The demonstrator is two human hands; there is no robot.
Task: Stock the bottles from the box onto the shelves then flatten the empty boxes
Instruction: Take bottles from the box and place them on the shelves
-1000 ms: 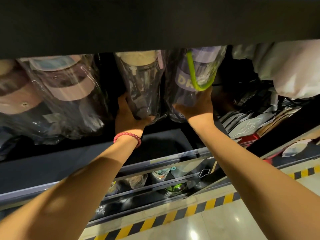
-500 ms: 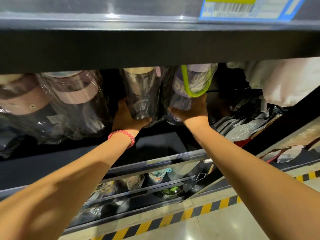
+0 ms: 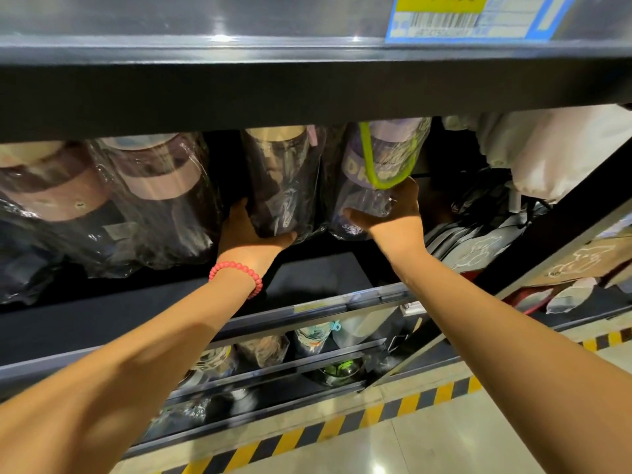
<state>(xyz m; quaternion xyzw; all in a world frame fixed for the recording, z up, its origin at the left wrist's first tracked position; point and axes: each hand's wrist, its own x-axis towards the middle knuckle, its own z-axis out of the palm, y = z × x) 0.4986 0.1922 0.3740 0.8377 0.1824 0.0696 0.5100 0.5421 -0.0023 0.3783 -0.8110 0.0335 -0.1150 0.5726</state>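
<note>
Two plastic-wrapped bottles stand side by side on a dark shelf point(image 3: 318, 271). My left hand point(image 3: 246, 230), with a pink bead bracelet at the wrist, wraps the base of the cream-lidded bottle point(image 3: 280, 186). My right hand point(image 3: 393, 217) grips the lower part of the purple bottle with a green strap point(image 3: 379, 172). Both bottles are upright and their tops are partly hidden by the shelf above point(image 3: 307, 94). No box is in view.
Larger wrapped bottles with pink bands point(image 3: 150, 193) fill the shelf to the left. White bags point(image 3: 554, 148) and flat packed goods point(image 3: 478, 248) lie to the right. Lower shelves point(image 3: 307, 357) hold more bottles. A yellow-black striped strip point(image 3: 342, 425) edges the floor. A price tag point(image 3: 461, 18) sits overhead.
The view has tilted up, showing the upper shelf's front and price tag. Both hands stay on the same two bottles at the shelf's back.
</note>
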